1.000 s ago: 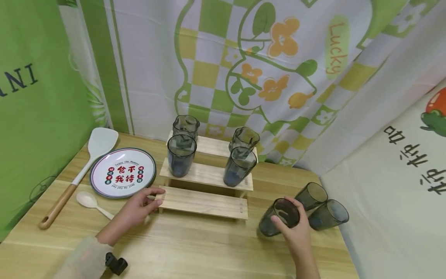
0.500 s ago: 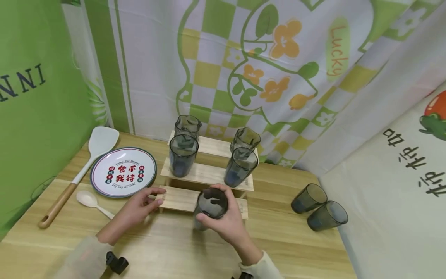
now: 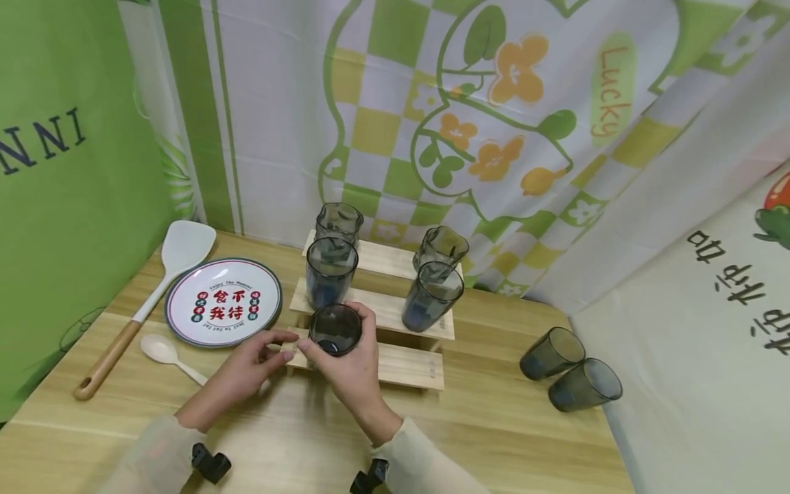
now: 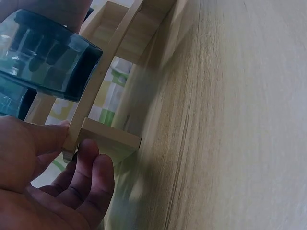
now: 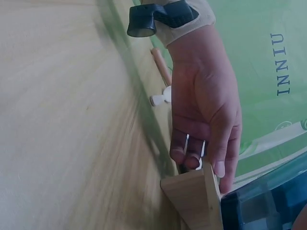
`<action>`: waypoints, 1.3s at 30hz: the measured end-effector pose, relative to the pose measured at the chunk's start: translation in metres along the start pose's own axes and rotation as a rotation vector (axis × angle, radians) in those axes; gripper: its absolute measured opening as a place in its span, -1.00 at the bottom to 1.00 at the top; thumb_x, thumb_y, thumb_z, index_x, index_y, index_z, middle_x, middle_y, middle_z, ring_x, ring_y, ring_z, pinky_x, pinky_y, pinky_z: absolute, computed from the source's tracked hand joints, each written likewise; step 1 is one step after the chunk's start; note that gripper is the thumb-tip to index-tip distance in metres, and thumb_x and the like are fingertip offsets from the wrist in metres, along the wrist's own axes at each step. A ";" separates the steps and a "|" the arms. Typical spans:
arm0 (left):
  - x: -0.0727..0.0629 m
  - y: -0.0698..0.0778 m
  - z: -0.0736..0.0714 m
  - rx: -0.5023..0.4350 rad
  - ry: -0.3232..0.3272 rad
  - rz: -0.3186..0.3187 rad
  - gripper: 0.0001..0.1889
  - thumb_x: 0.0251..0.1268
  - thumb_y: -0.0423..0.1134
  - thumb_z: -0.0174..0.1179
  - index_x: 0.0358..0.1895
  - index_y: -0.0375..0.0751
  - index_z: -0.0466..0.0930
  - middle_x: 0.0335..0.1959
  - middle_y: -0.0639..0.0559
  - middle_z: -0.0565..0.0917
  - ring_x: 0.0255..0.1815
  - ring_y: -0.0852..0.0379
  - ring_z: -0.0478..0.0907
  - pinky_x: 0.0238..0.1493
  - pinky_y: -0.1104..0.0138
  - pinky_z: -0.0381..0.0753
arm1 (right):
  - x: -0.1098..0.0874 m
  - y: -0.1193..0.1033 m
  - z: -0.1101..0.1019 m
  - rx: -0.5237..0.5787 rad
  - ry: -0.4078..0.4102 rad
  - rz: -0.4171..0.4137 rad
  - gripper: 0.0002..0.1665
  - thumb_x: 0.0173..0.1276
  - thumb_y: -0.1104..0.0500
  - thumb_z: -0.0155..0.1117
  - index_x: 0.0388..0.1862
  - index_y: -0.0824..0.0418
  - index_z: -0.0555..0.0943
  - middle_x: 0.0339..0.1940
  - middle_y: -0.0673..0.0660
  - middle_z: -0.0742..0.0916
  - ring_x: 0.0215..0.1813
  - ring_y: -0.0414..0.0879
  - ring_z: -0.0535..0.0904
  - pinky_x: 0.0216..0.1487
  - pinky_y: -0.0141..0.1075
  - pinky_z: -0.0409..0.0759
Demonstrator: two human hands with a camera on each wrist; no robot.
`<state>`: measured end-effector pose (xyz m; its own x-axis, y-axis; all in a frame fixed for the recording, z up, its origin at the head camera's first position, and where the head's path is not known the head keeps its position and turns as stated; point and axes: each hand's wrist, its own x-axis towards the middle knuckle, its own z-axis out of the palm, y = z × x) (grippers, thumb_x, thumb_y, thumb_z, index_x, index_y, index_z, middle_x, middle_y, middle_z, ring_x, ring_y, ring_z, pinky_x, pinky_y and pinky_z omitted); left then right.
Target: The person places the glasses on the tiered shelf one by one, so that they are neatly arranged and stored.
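My right hand (image 3: 334,337) grips a dark smoked glass (image 3: 335,322) from the near side and holds it upright at the left end of the lowest step of a three-step wooden rack (image 3: 404,365). The left wrist view shows that glass (image 4: 45,55) just above the step's edge (image 4: 103,139). Whether it rests on the step I cannot tell. My left hand (image 3: 285,347) pinches the left end of that lowest step, thumb on top and fingers (image 4: 91,167) at its side. The middle step carries two similar glasses (image 3: 331,271) (image 3: 432,295), and two more (image 3: 338,221) (image 3: 439,245) stand on the top step.
Two dark glasses (image 3: 551,351) (image 3: 584,384) lie tilted on the table at the right, near the cloth-covered wall. Left of the rack are a printed plate (image 3: 223,302), a white spatula with a wooden handle (image 3: 154,288) and a white spoon (image 3: 166,353). Hanging cloths close off the back and both sides.
My right hand lifted one glass from the group at the right and carried it left to the lowest step's left end. My left hand has stayed on the rack's end.
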<state>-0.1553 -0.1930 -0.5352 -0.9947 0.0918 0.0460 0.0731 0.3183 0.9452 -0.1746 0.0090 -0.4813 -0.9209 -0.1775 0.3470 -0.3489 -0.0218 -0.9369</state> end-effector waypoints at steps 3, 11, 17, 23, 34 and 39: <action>0.000 0.000 0.000 -0.014 -0.008 -0.003 -0.62 0.44 -0.29 0.27 0.24 -0.31 0.55 0.08 -0.23 0.62 -0.30 0.01 0.65 -0.44 0.30 0.58 | 0.000 0.000 -0.003 -0.063 -0.017 0.004 0.04 0.08 0.08 0.69 0.41 0.05 0.23 0.27 0.00 0.53 0.25 -0.05 0.51 0.29 -0.03 0.45; -0.001 0.000 -0.002 0.001 -0.001 0.013 -0.60 0.42 -0.29 0.28 0.25 -0.32 0.55 0.10 -0.24 0.61 -0.27 0.04 0.64 -0.40 0.29 0.61 | -0.015 0.006 -0.022 -0.256 -0.088 0.002 0.08 0.15 -0.01 0.64 0.47 -0.05 0.13 0.32 -0.06 0.44 0.31 -0.12 0.38 0.26 -0.08 0.40; -0.001 0.001 -0.004 0.023 -0.001 0.013 -0.61 0.45 -0.28 0.27 0.27 -0.30 0.54 0.11 -0.24 0.61 -0.22 0.06 0.65 -0.33 0.30 0.62 | -0.013 0.007 -0.026 -0.253 -0.133 -0.041 0.00 0.21 0.00 0.59 0.47 -0.05 0.16 0.28 -0.01 0.47 0.22 -0.07 0.44 0.11 -0.07 0.53; -0.003 0.003 0.000 0.033 0.002 0.011 -0.61 0.46 -0.28 0.25 0.27 -0.31 0.54 0.09 -0.24 0.61 -0.26 0.04 0.64 -0.38 0.29 0.60 | -0.009 0.007 -0.027 -0.225 -0.157 -0.018 -0.01 0.17 0.03 0.63 0.44 -0.04 0.20 0.24 -0.02 0.49 0.12 -0.06 0.50 0.12 -0.09 0.55; -0.002 -0.001 0.006 0.038 0.019 0.056 -0.65 0.45 -0.35 0.24 0.23 -0.33 0.56 0.16 -0.29 0.59 -0.26 -0.02 0.66 -0.36 0.29 0.63 | -0.018 0.007 -0.069 -0.138 -0.233 -0.078 -0.10 0.24 0.22 0.57 0.45 0.16 0.28 0.33 0.11 0.47 0.21 0.12 0.47 0.16 0.02 0.54; -0.004 -0.002 0.003 0.050 0.020 0.040 -0.65 0.47 -0.31 0.24 0.24 -0.30 0.55 0.15 -0.26 0.59 -0.27 0.04 0.66 -0.34 0.29 0.63 | -0.028 0.007 -0.136 -0.079 -0.179 -0.275 -0.60 0.26 0.49 0.41 0.07 0.42 0.55 0.04 0.33 0.63 0.06 0.10 0.57 0.02 -0.10 0.60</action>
<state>-0.1513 -0.1911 -0.5379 -0.9922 0.0862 0.0903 0.1156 0.3617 0.9251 -0.1746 0.1474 -0.4925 -0.7477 -0.3462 0.5667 -0.5988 -0.0175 -0.8007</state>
